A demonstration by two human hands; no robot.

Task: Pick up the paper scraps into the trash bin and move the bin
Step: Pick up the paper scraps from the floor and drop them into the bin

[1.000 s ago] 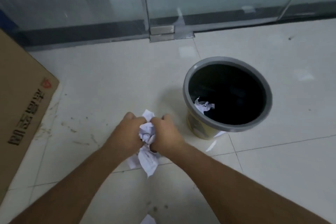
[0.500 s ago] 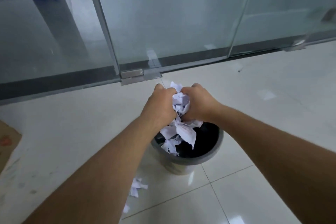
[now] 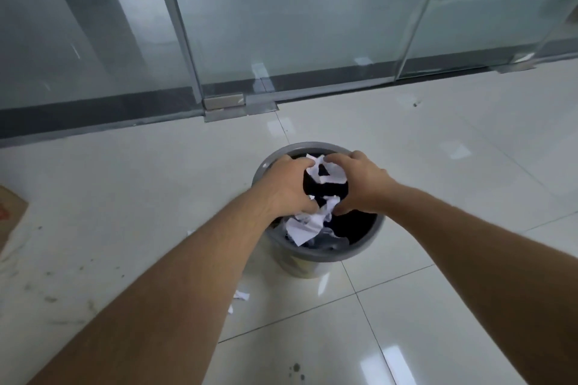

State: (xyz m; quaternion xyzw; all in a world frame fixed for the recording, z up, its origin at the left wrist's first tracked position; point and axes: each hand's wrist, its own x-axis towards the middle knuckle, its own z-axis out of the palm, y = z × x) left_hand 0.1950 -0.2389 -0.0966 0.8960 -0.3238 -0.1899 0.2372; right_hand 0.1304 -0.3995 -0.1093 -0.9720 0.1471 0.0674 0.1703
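A grey round trash bin (image 3: 366, 247) with a black inside stands on the tiled floor in the middle of the view. Both my hands hover over its mouth. My left hand (image 3: 287, 186) and my right hand (image 3: 356, 181) have spread apart, fingers loosening, with white paper scraps (image 3: 328, 170) still between the fingertips. More crumpled scraps (image 3: 305, 226) hang and fall below the hands into the bin. A few small scraps (image 3: 242, 294) lie on the floor left of the bin's base.
Glass doors with a metal floor hinge (image 3: 223, 103) run across the back. A cardboard box corner (image 3: 9, 212) shows at the left edge. Dirt marks (image 3: 295, 370) spot the tiles near me.
The hands carried the wad of scraps from the floor up over the bin, lowered it to the bin's mouth, and have now parted, letting paper drop inside.
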